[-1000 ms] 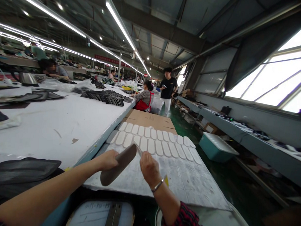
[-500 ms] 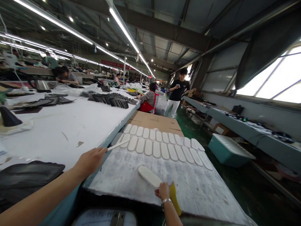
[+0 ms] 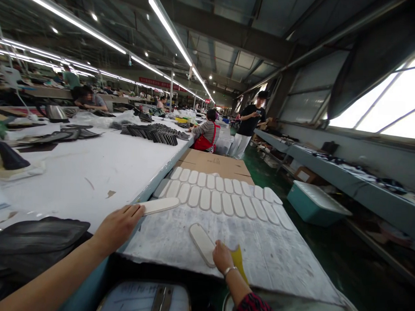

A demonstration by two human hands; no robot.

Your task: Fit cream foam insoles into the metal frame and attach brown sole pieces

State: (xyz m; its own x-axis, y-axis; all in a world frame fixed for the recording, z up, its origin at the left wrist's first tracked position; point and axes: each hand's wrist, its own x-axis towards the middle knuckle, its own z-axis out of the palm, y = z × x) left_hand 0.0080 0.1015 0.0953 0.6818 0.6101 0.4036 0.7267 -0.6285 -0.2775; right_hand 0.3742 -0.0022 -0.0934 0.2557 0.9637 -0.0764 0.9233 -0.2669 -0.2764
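My left hand (image 3: 118,224) rests at the left edge of the grey board (image 3: 258,252), its fingers holding the end of a white insole (image 3: 160,205) that lies flat across the board's corner. My right hand (image 3: 223,258) grips the near end of a second white insole (image 3: 201,243) lying on the board, with a yellow piece (image 3: 239,261) tucked beside the palm. Beyond both hands, two rows of several white insoles (image 3: 219,196) lie side by side on the board.
A long white table (image 3: 91,169) runs on the left with black pieces (image 3: 27,244) near me and dark stacks (image 3: 153,135) farther off. Brown cardboard (image 3: 214,164) lies behind the rows. A seated person (image 3: 205,136) and a standing person (image 3: 249,123) are ahead. A teal bin (image 3: 311,203) sits right.
A second ago both hands held one insole up together. Now there are two insoles: the left hand has lowered one to the board's corner, the right has laid one flat on the board.
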